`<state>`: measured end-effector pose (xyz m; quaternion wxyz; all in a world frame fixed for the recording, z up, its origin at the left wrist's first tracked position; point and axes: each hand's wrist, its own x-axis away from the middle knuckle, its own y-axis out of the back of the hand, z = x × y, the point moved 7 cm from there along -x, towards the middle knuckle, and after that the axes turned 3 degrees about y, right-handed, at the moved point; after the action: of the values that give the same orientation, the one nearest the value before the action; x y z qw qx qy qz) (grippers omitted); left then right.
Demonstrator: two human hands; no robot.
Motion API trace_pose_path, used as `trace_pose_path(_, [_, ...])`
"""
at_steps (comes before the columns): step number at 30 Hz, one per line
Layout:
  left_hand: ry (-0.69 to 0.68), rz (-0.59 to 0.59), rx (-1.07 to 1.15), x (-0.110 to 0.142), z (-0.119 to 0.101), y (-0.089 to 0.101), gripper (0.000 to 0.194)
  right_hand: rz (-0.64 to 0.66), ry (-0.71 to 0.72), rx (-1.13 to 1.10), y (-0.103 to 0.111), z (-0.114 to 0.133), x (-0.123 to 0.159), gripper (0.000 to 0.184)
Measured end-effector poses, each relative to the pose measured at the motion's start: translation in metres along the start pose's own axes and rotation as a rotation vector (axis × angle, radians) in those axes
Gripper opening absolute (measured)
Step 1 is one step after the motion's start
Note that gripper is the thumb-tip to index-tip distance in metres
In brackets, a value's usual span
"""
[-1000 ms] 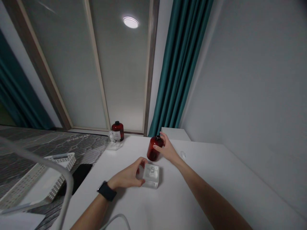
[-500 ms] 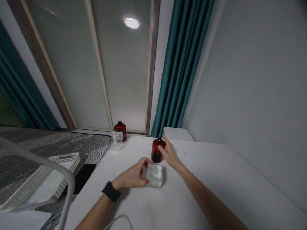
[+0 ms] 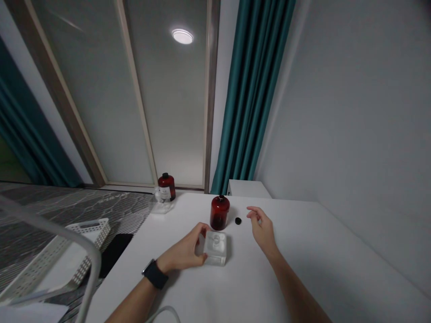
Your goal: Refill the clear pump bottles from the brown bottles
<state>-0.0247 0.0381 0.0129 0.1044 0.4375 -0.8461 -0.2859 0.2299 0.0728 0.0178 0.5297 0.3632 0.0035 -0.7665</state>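
Note:
A square clear glass bottle (image 3: 215,256) with a round opening on top stands upright on the white table (image 3: 208,296). My left hand (image 3: 185,249), a dark watch on its wrist, holds it from the left side, with thumb and fingers at its corners. Just behind stands a dark red, rounded bottle (image 3: 220,215), its neck uncapped. To its right a small black cap (image 3: 238,221) lies on the table. Beyond the cap is my right hand (image 3: 264,231), fingers curled and close together. It covers the spot where a small whitish item lay; whether the fingers hold that cannot be seen.
At the far left table corner are another red bottle (image 3: 166,186) with a white label and a clear plastic tray (image 3: 160,207). On the left are a white basket (image 3: 57,260) and a curved pale tube (image 3: 90,246) close to the camera. A white cabinet (image 3: 249,188) stands behind the table.
My right hand has left the red bottle and moved right. The black cap now shows on the table; the whitish item is hidden from sight. My left hand stays on the glass bottle.

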Motion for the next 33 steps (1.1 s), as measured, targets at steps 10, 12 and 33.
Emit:
trace_pose_path(10, [-0.065, -0.054, -0.008, -0.004, 0.001, -0.006, 0.045, 0.009, -0.022, 0.136, 0.03, -0.037, -0.013, 0.034])
trace_pose_path(12, [-0.076, -0.064, -0.022, -0.005, 0.003, -0.008, 0.047, -0.023, -0.052, 0.172, 0.042, -0.053, -0.017, 0.037])
trace_pose_path(33, [-0.117, -0.068, -0.013, -0.006, -0.001, -0.01, 0.044, 0.113, -0.168, 0.271, 0.019, -0.084, -0.011, 0.023])
